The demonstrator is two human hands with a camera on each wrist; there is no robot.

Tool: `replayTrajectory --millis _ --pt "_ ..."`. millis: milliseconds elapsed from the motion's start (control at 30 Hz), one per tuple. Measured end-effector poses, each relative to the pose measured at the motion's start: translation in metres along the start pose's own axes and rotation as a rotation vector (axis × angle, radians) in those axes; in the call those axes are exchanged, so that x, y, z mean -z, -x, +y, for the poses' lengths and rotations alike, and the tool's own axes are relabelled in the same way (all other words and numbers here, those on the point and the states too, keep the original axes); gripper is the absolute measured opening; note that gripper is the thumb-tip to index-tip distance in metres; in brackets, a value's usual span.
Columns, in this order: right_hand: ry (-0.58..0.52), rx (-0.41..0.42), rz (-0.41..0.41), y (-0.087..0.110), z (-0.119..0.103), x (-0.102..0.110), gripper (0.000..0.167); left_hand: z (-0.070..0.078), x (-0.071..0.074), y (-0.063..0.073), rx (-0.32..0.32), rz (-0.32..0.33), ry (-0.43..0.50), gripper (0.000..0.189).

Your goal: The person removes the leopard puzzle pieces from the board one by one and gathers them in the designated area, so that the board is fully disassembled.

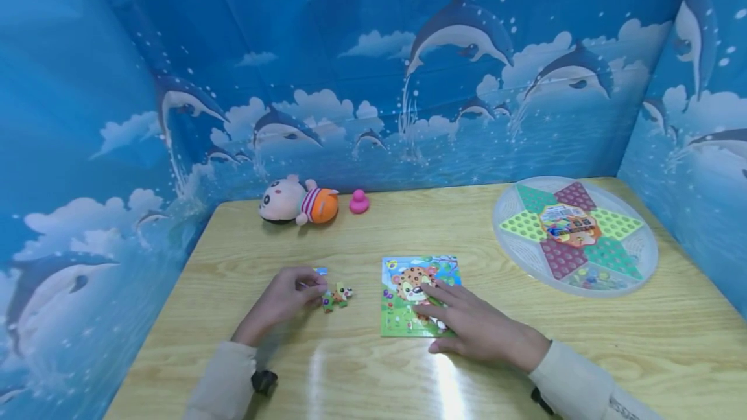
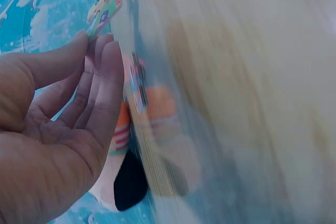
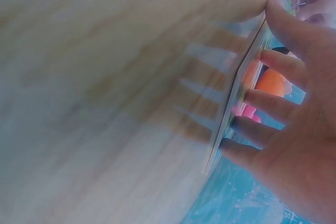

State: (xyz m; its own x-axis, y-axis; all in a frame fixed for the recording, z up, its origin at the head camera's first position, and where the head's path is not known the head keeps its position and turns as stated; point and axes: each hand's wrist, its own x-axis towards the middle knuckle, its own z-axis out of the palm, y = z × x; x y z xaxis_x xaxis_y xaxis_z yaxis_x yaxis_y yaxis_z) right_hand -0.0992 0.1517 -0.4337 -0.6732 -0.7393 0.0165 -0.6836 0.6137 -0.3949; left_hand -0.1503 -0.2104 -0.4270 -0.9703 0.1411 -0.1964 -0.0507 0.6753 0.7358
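My left hand point(image 1: 292, 293) pinches a green jigsaw piece point(image 2: 107, 11) with a purple spot between thumb and fingertips, held above the table in the left wrist view. A spotted yellowish jigsaw piece point(image 1: 342, 293) shows right beside it. Just beyond the left fingers, a bluish piece point(image 1: 320, 271) lies on the table, partly hidden by the hand. My right hand point(image 1: 478, 323) rests with fingers spread and fairly straight on a leopard jigsaw puzzle point(image 1: 397, 323). Its fingertips touch the puzzle's face and near edge, covering the lower right part of the picture.
A plush doll point(image 1: 318, 206) in orange and stripes lies at the back left, with a pink knobbed toy point(image 1: 358, 202) beside it. A round Chinese checkers board point(image 1: 513, 258) sits at the back right. Dolphin-printed curtains point(image 1: 350, 135) border the wooden table point(image 1: 327, 368).
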Motion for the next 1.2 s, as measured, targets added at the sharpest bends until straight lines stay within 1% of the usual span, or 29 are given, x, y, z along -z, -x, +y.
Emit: replayTrajectory --millis 133,267,400,500,600,833,1000,1200 --pt "0.011 0.005 0.010 0.000 0.000 0.000 0.063 -0.006 0.007 0.002 0.035 -0.008 0.019 0.005" --pt "0.020 0.009 0.013 0.001 0.001 -0.001 0.063 -0.012 0.013 0.005 0.049 -0.026 0.053 0.006" --pt "0.019 0.008 0.011 0.001 0.001 -0.001 0.063 -0.015 0.019 0.007 0.041 -0.049 0.070 0.006" --pt "0.015 0.008 0.010 0.000 0.001 -0.001 0.063 -0.017 0.021 0.008 0.030 -0.058 0.059 0.008" --pt "0.014 0.010 0.010 0.000 0.001 -0.001 0.063 -0.018 0.022 0.008 0.039 -0.054 0.059 0.009" --pt "0.022 0.012 0.012 0.000 0.001 -0.002 0.064 -0.021 0.021 0.005 0.084 -0.031 0.027 0.008" --pt "0.019 0.009 0.012 0.000 0.001 -0.001 0.064 -0.021 0.020 0.004 0.092 -0.029 -0.003 0.008" --pt "0.006 -0.006 0.003 0.000 0.000 0.000 0.064 -0.020 0.020 0.005 0.095 -0.032 -0.005 0.008"
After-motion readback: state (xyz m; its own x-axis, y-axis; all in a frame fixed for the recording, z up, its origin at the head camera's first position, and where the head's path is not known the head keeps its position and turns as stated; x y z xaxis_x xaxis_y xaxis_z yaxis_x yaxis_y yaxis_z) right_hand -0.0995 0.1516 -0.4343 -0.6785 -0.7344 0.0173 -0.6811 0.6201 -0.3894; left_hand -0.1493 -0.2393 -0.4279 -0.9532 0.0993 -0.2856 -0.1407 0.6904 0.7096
